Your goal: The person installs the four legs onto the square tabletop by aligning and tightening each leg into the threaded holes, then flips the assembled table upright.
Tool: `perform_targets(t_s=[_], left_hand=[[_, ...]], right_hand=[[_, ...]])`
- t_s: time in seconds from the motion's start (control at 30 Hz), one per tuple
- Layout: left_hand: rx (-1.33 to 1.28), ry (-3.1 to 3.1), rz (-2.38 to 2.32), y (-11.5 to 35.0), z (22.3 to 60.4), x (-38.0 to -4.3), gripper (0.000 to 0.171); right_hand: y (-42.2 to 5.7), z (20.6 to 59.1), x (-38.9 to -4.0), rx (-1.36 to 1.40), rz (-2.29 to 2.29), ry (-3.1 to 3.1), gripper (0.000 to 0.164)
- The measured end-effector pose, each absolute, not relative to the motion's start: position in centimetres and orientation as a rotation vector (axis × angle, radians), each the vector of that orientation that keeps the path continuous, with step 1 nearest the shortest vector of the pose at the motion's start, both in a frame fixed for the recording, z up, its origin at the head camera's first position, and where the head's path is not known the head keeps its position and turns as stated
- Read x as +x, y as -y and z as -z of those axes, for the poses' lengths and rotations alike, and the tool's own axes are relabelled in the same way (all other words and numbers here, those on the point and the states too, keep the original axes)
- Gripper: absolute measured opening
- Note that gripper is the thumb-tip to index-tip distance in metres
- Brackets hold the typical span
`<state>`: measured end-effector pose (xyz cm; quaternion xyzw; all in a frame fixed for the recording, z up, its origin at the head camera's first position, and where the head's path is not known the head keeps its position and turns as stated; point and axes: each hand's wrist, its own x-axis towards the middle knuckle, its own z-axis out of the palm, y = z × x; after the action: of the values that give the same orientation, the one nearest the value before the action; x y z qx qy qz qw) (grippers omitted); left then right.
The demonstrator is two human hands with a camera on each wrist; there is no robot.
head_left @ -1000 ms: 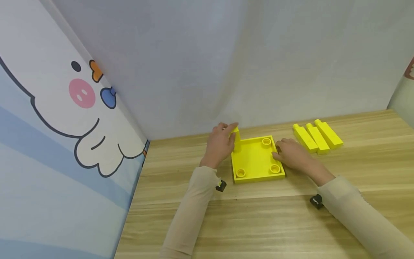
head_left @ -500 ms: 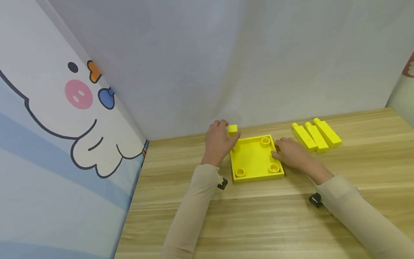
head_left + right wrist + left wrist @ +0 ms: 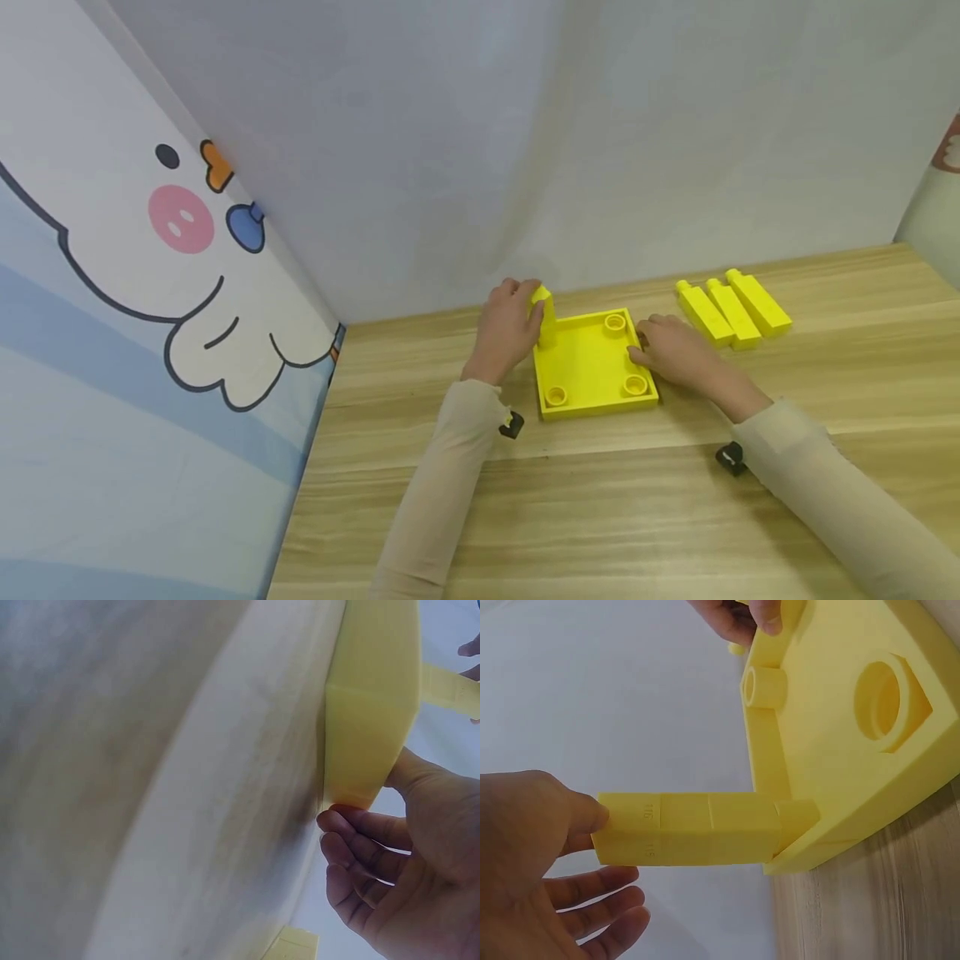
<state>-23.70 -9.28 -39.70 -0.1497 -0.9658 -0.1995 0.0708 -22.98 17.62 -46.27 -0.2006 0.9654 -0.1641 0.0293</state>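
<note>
A yellow square board (image 3: 590, 362) with a raised rim lies on the table, a round socket at each visible corner. One yellow leg (image 3: 697, 829) stands upright at its far left corner, its lower end at the socket there. My left hand (image 3: 506, 325) pinches the top of this leg between thumb and forefinger; the other fingers are off it in the left wrist view. At the right side of the board, my right hand (image 3: 678, 354) holds the rim, thumb on the inside and fingers (image 3: 364, 825) against the outer wall.
Three loose yellow legs (image 3: 733, 312) with round pegs lie side by side on the wooden table (image 3: 600, 508), right of the board. A grey wall (image 3: 420, 167) rises behind, and a cartoon-printed panel (image 3: 187, 333) borders the left side.
My left hand loosened around the leg's top half a second ago and pinches it again now. The leg has turned a little. My right hand has stayed on the rim.
</note>
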Motion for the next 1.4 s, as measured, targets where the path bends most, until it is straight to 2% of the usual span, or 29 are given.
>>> perform_targets(t_s=[0.3, 0.47, 0.57, 0.83, 1.4], left_hand=[[-0.524, 2.922, 0.637, 9.3, 39.8, -23.9, 0.044], [-0.33, 2.966, 0.634, 8.7, 39.7, -23.8, 0.061], [-0.193, 2.969, 0.523, 8.2, 39.6, -23.7, 0.065], [-0.161, 2.93, 0.395, 7.6, 39.8, -23.8, 0.05], [-0.251, 2.912, 0.521, 8.0, 40.1, -24.1, 0.046]], right_hand=[[-17.6, 46.1, -23.0, -0.625, 0.506, -2.982, 0.029], [-17.6, 46.2, -23.0, -0.626, 0.504, -2.976, 0.03], [-17.6, 46.3, -23.1, -0.628, 0.514, -2.973, 0.032], [-17.7, 46.5, -23.2, -0.619, 0.532, -2.968, 0.034], [-17.4, 46.1, -23.0, -0.632, 0.545, -2.96, 0.027]])
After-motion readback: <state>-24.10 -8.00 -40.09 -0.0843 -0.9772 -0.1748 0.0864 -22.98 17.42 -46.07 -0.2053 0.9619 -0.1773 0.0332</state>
